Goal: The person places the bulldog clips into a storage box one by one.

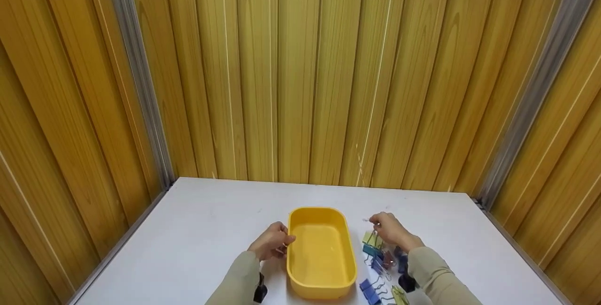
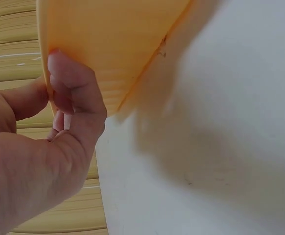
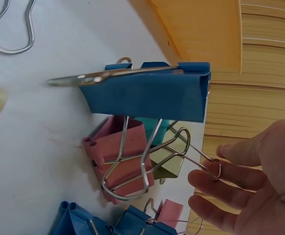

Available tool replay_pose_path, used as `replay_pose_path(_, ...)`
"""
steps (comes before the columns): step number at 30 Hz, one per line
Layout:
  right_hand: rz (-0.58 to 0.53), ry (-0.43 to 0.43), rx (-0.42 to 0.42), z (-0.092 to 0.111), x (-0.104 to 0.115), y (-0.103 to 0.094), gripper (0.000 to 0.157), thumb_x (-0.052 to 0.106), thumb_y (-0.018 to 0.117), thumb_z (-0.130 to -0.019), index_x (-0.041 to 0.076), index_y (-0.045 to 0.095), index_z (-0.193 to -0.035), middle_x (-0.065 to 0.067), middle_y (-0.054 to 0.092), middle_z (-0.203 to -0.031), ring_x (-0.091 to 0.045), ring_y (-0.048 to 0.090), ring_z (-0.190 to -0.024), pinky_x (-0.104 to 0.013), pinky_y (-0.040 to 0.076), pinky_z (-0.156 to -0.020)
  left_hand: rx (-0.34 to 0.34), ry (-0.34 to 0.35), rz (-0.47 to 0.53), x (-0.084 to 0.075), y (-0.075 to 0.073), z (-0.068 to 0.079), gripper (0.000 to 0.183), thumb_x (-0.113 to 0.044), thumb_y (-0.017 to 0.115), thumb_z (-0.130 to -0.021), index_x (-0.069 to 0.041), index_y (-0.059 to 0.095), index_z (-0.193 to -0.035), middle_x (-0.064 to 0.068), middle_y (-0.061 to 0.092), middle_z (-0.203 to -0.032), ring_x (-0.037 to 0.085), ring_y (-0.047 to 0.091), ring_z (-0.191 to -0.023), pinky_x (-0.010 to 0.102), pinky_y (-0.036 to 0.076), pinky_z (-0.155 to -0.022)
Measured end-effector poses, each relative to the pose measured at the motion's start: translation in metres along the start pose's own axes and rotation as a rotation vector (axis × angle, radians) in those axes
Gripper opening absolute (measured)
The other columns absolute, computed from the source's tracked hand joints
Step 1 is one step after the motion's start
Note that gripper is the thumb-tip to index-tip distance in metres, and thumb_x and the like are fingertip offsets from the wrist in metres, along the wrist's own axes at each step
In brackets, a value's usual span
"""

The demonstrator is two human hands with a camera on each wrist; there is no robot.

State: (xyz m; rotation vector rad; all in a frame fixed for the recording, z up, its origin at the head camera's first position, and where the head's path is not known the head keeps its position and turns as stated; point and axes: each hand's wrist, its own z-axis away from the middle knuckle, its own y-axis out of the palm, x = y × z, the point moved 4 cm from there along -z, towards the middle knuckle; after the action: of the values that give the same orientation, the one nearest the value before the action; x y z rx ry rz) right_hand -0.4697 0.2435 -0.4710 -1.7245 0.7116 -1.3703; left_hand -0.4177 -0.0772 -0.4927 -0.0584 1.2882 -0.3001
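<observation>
A yellow plastic bin (image 1: 345, 244) stands on the white table. My left hand (image 1: 271, 240) pinches its left wall, thumb over the rim; the left wrist view shows the fingers (image 2: 86, 93) curled against the outer side. My right hand (image 1: 392, 231) hovers over the far end of a pile of binder clips, right of the bin. In the right wrist view its fingers are loosely bent, overlapped by a wire handle of the yellow-green clip (image 3: 174, 161). Nearby are a blue clip (image 3: 147, 95), a pink clip (image 3: 120, 171) and a teal clip (image 1: 371, 250).
Closer to the table's front lie another blue clip (image 1: 369, 291) and another yellow-green clip (image 1: 400, 296), partly cut off by the frame. Wood-patterned panels (image 1: 300, 80) enclose the white table (image 1: 202, 230) at the back and sides.
</observation>
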Motion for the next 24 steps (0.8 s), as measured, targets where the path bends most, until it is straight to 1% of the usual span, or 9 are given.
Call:
replay_pose_path(3, -0.011, 0.035, -0.005, 0.002, -0.004, 0.000, 0.029, -0.011, 0.053, -0.087, -0.008, 0.065, -0.112, -0.023, 0.066, -0.112, -0.032, 0.063, -0.103, -0.049, 0.051, -0.093, -0.012, -0.006, -0.010, 0.001, -0.003, -0.001, 0.021, -0.011, 0.063, -0.091, -0.007, 0.043, -0.094, 0.005, 0.050, -0.076, 0.017, 0.051, -0.061, 0.024, 0.047, -0.051)
replay_pose_path(6, -0.027, 0.041, -0.010, 0.003, -0.007, 0.000, 0.026, -0.011, 0.054, -0.085, -0.007, 0.067, -0.106, -0.021, 0.068, -0.105, -0.027, 0.064, -0.094, -0.047, 0.053, -0.088, -0.027, -0.007, -0.019, 0.002, -0.005, -0.001, 0.021, -0.011, 0.064, -0.091, -0.007, 0.043, -0.096, 0.005, 0.050, -0.076, 0.018, 0.051, -0.062, 0.025, 0.048, -0.052)
replay_pose_path(10, -0.082, 0.035, -0.008, 0.006, -0.010, 0.001, 0.023, -0.014, 0.052, -0.082, -0.008, 0.069, -0.096, -0.017, 0.069, -0.093, -0.022, 0.062, -0.078, -0.040, 0.056, -0.075, -0.036, -0.012, -0.031, 0.003, -0.006, 0.000, 0.023, -0.011, 0.064, -0.091, -0.005, 0.044, -0.100, 0.006, 0.051, -0.078, 0.019, 0.052, -0.064, 0.025, 0.049, -0.052)
replay_pose_path(13, -0.139, 0.044, -0.002, 0.009, -0.013, 0.001, 0.023, -0.016, 0.049, -0.082, -0.008, 0.068, -0.093, -0.016, 0.067, -0.087, -0.020, 0.059, -0.071, -0.034, 0.053, -0.065, -0.042, -0.023, -0.035, 0.003, -0.006, 0.000, 0.024, -0.011, 0.065, -0.090, -0.004, 0.045, -0.101, 0.006, 0.052, -0.079, 0.019, 0.052, -0.065, 0.025, 0.049, -0.053)
replay_pose_path(16, -0.183, 0.047, -0.006, 0.011, -0.015, 0.001, 0.021, -0.016, 0.049, -0.083, -0.008, 0.067, -0.092, -0.015, 0.065, -0.082, -0.020, 0.059, -0.067, -0.029, 0.050, -0.059, -0.045, -0.029, -0.027, 0.003, -0.006, 0.000, 0.024, -0.011, 0.066, -0.090, -0.005, 0.045, -0.100, 0.007, 0.052, -0.080, 0.020, 0.053, -0.066, 0.025, 0.049, -0.054)
replay_pose_path(20, -0.222, 0.023, -0.013, 0.013, -0.016, 0.001, 0.020, -0.017, 0.048, -0.083, -0.010, 0.065, -0.091, -0.018, 0.064, -0.080, -0.023, 0.060, -0.064, -0.029, 0.051, -0.056, -0.044, -0.034, -0.014, 0.002, -0.007, 0.000, 0.024, -0.011, 0.066, -0.090, -0.006, 0.044, -0.099, 0.007, 0.052, -0.081, 0.020, 0.053, -0.065, 0.026, 0.049, -0.053)
replay_pose_path(24, -0.258, 0.022, -0.012, 0.014, -0.016, 0.002, 0.020, -0.017, 0.047, -0.083, -0.011, 0.064, -0.091, -0.018, 0.064, -0.079, -0.022, 0.061, -0.064, -0.033, 0.053, -0.057, -0.038, -0.024, -0.004, 0.002, -0.007, 0.001, 0.024, -0.010, 0.065, -0.089, -0.007, 0.043, -0.098, 0.006, 0.051, -0.079, 0.019, 0.052, -0.065, 0.025, 0.049, -0.053)
